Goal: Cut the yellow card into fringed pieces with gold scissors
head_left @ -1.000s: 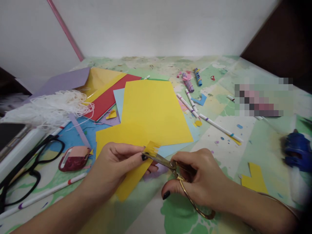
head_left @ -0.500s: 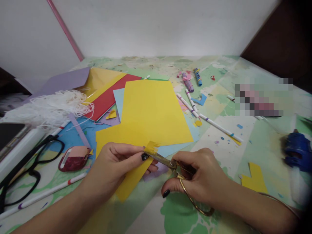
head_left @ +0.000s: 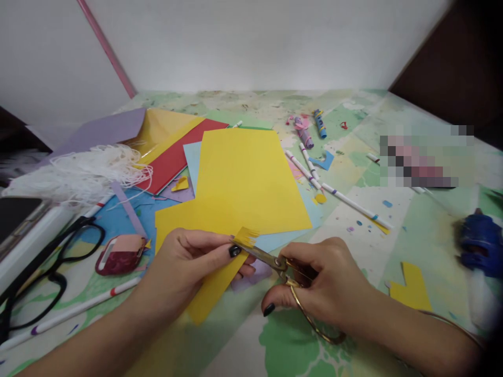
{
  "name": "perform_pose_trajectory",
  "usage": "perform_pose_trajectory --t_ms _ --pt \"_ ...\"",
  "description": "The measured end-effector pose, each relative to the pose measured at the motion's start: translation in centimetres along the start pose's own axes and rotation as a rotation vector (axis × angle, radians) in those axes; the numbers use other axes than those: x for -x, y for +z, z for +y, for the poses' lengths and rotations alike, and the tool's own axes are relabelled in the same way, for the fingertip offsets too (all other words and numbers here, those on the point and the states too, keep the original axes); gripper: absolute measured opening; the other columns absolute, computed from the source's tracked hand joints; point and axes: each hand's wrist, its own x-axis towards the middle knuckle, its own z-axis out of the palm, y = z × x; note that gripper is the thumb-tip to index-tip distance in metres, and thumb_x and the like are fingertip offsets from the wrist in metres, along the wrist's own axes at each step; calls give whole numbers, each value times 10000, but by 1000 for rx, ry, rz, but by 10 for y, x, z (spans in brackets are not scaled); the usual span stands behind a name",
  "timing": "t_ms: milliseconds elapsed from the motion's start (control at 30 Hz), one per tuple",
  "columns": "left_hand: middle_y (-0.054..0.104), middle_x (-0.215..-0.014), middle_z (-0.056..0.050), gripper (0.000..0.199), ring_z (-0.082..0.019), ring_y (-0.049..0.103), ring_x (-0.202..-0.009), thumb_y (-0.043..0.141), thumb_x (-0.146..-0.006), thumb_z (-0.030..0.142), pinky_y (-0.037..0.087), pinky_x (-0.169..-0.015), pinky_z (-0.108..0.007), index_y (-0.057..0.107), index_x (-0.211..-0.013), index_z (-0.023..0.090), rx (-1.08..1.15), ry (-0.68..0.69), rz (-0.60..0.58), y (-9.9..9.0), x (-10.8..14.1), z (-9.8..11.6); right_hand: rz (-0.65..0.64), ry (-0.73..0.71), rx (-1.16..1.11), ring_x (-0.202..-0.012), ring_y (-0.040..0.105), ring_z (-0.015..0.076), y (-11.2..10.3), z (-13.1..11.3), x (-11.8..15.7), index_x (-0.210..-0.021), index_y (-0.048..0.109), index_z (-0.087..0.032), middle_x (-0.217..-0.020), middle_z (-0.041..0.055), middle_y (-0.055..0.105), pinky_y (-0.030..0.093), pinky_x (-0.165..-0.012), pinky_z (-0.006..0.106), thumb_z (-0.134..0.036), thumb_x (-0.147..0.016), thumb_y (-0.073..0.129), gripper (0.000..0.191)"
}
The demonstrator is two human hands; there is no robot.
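Little shifted over the last second: the handles of the scissors (head_left: pixel 281 263) drew slightly together while the blades lay across the fringed end of the yellow strip (head_left: pixel 214 296). That looked like one snip closing, so the fringe had probably gained a little depth or one more slit, though the blades hid the cut itself.

The left hand (head_left: pixel 198 262) had its grip pinched on the strip, thumb above and fingers beneath, just behind the fringe. The right hand (head_left: pixel 328 272) had its grip closed around the scissors' handles. The strip slanted from the near left up to the fringe, above the near part of the bench (head_left: pixel 223 348), with the large yellow sheet (head_left: pixel 247 178) beyond on the far side.
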Motion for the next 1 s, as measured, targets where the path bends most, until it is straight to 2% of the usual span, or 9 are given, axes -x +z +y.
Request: perform_pose_trajectory --t_ms 433,667,1000 --pt "741 -687 -38 91 -152 668 -639 668 -748 223 514 -615 -205 753 -737 192 30 -4 -3 1 0 -1 16 -27 14 -414 225 35 0 2 -2 -515 503 -136 -425 -89 302 183 -382 163 -506 -608 746 452" --pt "737 -673 -40 89 -151 661 -628 672 -738 215 517 -616 -209 755 -721 187 41 -8 -1 1 1 1 -13 14 -30 -421 217 38 0 -1 -1 -507 490 -138 -426 -93 274 174 -378 164 -488 -610 752 449" --pt "722 -640 -52 94 -197 674 -637 680 -718 222 539 -663 -295 745 -668 174 61 -13 15 4 0 2 -90 42 -85 -433 222 50 -1 -3 2 -540 482 -152 -434 -95 272 177 -370 175 -476 -618 747 426"
